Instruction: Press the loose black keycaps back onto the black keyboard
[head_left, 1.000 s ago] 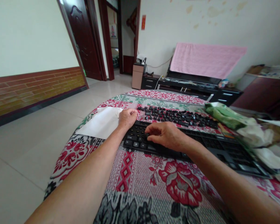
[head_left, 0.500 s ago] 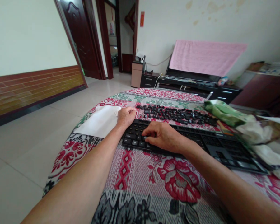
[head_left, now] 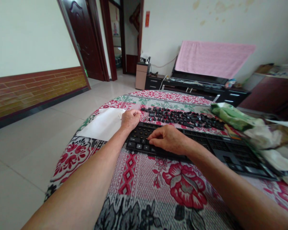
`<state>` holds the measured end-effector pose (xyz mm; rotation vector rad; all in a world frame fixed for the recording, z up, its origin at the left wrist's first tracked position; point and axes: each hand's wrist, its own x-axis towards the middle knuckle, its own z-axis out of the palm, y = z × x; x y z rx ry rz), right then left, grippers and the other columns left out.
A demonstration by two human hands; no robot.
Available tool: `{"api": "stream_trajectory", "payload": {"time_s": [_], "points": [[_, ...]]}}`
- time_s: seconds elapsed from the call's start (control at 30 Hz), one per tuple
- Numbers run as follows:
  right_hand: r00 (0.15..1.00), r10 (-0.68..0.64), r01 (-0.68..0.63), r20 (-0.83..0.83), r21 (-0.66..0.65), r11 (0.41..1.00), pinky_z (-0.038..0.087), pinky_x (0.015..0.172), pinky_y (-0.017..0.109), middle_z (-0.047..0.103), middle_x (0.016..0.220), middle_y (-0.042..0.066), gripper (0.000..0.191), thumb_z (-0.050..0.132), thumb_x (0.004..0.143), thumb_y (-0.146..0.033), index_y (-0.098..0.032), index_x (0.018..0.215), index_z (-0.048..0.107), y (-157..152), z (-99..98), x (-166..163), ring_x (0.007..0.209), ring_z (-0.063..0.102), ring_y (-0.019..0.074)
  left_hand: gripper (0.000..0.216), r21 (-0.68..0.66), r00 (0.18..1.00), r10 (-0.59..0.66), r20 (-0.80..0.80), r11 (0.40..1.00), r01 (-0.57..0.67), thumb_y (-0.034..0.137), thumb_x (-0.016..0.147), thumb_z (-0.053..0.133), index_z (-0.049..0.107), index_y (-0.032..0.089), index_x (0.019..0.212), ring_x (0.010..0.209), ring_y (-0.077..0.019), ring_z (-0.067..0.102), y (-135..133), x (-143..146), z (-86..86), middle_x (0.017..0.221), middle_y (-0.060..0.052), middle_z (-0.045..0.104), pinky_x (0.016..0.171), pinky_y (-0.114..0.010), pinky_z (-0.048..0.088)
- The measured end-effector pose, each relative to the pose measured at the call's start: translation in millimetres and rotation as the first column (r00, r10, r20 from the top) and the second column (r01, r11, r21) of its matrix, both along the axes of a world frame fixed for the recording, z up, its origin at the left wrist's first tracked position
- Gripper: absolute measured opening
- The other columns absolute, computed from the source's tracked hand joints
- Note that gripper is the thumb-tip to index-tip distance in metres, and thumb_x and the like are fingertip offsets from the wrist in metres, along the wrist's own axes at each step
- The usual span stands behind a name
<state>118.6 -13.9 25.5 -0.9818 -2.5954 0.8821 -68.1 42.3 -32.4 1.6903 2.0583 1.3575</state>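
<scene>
A black keyboard point(head_left: 207, 143) lies across the flowered tablecloth, many of its key positions without caps. At its left end several keycaps point(head_left: 139, 146) are in place along the near rows. My right hand point(head_left: 169, 139) is over this end, thumb and forefinger pinched together low at the keys; anything between them is too small and dark to make out. My left hand point(head_left: 131, 119) is curled closed at the keyboard's far left corner, and its palm is hidden. Beyond the keyboard, many loose black keycaps point(head_left: 182, 118) are spread in a band.
White paper point(head_left: 102, 124) lies left of my left hand. At the right are a green and white crumpled bag point(head_left: 237, 116) and a small brush-like wooden thing point(head_left: 230, 131). Past the round table point(head_left: 168, 94) stands a low cabinet with a pink towel point(head_left: 213, 59) over a screen.
The fingertips of my right hand have drawn slightly closer together and shifted a little over the keys. My left hand stays closed in the same place.
</scene>
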Motion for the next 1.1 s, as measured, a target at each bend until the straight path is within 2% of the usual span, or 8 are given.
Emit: {"api": "stream_trajectory", "payload": {"time_s": [0.23,0.47,0.97,1.1], "points": [[0.997,-0.073,0.072,0.008,0.021,0.997,0.037,0.047,0.021,0.063,0.062,0.002,0.016,0.052,0.068,-0.022,-0.015,0.071,0.067,-2.1,-1.8,-4.9,0.052,0.050,0.0091,0.021,-0.003,1.000,0.005,-0.005,1.000,-0.005,0.033,0.068,0.051,0.067,0.023,0.078,0.067,-0.0129,0.058,0.2,0.0,-0.5,0.068,0.001,0.066,0.065,-0.022,0.042],[0.990,-0.138,0.137,0.040,0.037,0.990,0.030,0.039,0.019,0.057,0.052,0.001,0.018,0.051,0.067,-0.023,-0.014,0.061,0.065,-3.6,0.0,-9.9,0.044,0.044,0.0075,0.022,-0.015,0.999,0.013,-0.032,1.000,-0.013,0.033,0.069,0.049,0.067,0.023,0.078,0.066,-0.0133,0.058,-1.8,0.5,2.0,0.067,0.000,0.066,0.064,-0.022,0.042],[0.967,-0.235,0.230,0.101,0.062,0.971,0.030,0.041,0.020,0.055,0.048,0.002,0.018,0.051,0.065,-0.021,-0.013,0.055,0.064,-7.5,5.1,-16.3,0.042,0.044,0.0079,0.022,-0.010,0.999,0.016,-0.032,1.000,-0.017,0.035,0.068,0.050,0.067,0.024,0.077,0.067,-0.0135,0.058,-2.4,0.7,2.5,0.069,0.001,0.066,0.065,-0.022,0.042],[0.972,-0.219,0.214,0.087,0.062,0.975,0.031,0.042,0.020,0.058,0.051,0.003,0.017,0.051,0.065,-0.020,-0.013,0.057,0.065,-9.5,7.7,-16.7,0.045,0.046,0.0093,0.023,-0.023,0.999,0.019,-0.030,1.000,-0.020,0.034,0.068,0.050,0.067,0.023,0.079,0.066,-0.0135,0.058,-3.2,1.3,4.0,0.069,0.000,0.066,0.065,-0.022,0.042]]}}
